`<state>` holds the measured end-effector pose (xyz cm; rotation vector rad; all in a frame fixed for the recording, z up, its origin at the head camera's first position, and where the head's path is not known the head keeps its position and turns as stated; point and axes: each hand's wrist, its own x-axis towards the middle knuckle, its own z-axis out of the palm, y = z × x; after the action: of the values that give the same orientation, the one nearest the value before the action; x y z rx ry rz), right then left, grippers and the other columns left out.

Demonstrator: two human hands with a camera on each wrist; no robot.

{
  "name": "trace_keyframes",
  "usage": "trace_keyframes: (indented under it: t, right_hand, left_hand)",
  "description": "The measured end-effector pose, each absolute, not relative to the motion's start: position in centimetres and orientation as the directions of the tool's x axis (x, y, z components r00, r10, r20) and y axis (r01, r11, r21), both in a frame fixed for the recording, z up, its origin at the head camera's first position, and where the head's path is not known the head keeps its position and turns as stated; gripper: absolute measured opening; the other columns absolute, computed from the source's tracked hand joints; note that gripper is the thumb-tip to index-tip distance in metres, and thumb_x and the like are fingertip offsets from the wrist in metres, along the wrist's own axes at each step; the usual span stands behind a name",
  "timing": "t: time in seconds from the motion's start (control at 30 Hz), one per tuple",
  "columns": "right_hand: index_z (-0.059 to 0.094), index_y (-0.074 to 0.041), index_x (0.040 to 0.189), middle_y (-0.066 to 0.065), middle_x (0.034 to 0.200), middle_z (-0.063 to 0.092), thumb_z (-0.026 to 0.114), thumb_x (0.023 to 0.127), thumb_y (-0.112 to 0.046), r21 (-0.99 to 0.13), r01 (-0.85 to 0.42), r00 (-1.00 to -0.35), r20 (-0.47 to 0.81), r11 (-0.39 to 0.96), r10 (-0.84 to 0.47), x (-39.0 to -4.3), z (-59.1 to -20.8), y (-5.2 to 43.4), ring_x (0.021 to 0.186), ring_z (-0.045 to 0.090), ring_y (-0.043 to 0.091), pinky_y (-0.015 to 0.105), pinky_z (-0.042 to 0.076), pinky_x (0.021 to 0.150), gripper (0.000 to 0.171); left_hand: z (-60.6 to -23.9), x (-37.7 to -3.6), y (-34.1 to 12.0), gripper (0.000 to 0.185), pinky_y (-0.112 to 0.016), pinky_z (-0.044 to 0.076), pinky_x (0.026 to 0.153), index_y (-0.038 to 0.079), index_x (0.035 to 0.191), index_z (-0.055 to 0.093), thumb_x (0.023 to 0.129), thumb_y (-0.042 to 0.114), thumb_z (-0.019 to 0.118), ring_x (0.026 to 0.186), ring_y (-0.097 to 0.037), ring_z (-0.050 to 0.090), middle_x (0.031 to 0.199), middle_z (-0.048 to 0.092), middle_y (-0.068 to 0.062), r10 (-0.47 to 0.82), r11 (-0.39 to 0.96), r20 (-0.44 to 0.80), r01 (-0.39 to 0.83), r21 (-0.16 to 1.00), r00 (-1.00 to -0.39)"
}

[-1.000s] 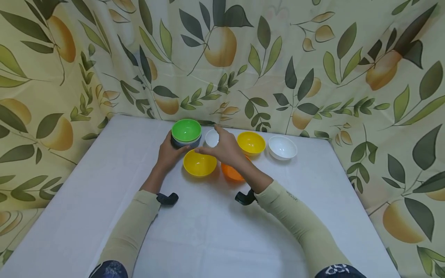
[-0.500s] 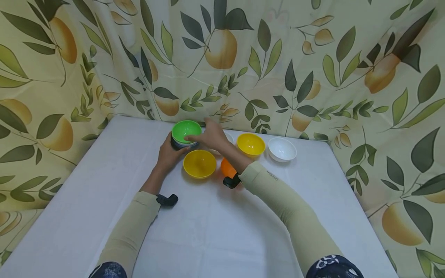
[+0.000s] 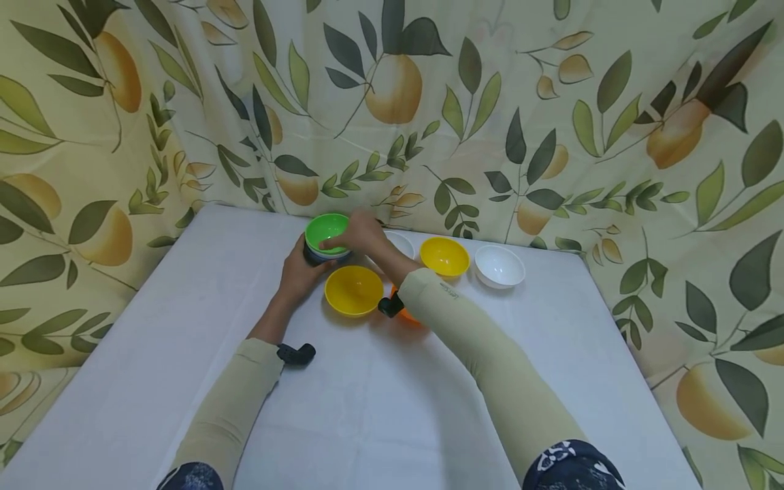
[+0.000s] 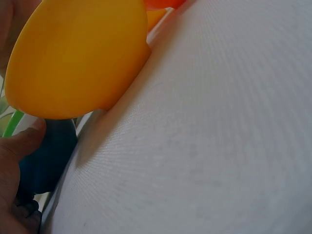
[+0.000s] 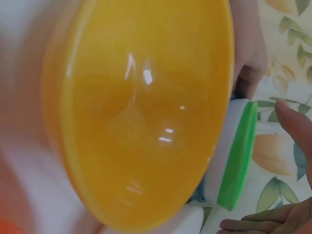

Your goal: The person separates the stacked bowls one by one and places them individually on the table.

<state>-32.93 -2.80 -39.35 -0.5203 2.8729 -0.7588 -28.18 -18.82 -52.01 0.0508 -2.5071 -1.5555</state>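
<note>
In the head view a stack of nested bowls stands at the back of the table, with a green bowl [image 3: 321,226] on top, a white one under it and a dark blue bowl [image 4: 51,153] lowest. My left hand [image 3: 297,275] grips the stack from its left side, thumb toward the front. Over the stack's right rim hovers my right hand [image 3: 361,235]; the right wrist view shows its thumb and fingers spread apart around the green bowl's rim, with a gap. A yellow bowl [image 3: 354,291] sits just in front of the stack.
Behind my right forearm are a partly covered white bowl [image 3: 401,245] and an orange bowl [image 3: 412,320]. Farther right stand another yellow bowl [image 3: 445,257] and a white bowl [image 3: 499,267]. A fruit-patterned cloth [image 3: 465,156] hangs along the table's back edge.
My right hand has moved left, from beside the stack to over the green bowl's right side. My left hand keeps its grip on the stack. The bowls stay where they were.
</note>
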Motion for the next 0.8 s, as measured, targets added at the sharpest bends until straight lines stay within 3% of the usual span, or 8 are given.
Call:
trace_keyframes:
  t: [0.33,0.8]
  right_hand:
    - [0.061,-0.004,0.132,0.006,0.117,0.066,0.098,0.072,-0.043,-0.479,-0.296,-0.917,-0.098,0.826,-0.385,-33.9,-40.4,-3.6,0.104,0.062,0.021,0.032,0.055,0.091,0.080]
    - [0.062,-0.003,0.126,0.006,0.111,0.067,0.096,0.073,-0.047,-0.476,-0.274,-0.930,-0.089,0.835,-0.356,-34.0,-40.8,-3.8,0.098,0.063,0.020,0.030,0.056,0.086,0.077]
  left_hand:
    - [-51.7,-28.2,-18.8,0.100,-0.054,0.022,0.126,0.012,0.167,0.025,0.090,0.036,0.084,0.152,-0.034,0.033,0.165,0.038,-0.015,-0.122,0.424,0.145,0.080,0.902,-0.982]
    - [-51.4,-28.1,-18.8,0.103,-0.048,0.023,0.127,0.010,0.167,0.022,0.090,0.037,0.085,0.153,-0.032,0.034,0.165,0.039,-0.016,-0.130,0.452,0.146,0.073,0.889,-0.981]
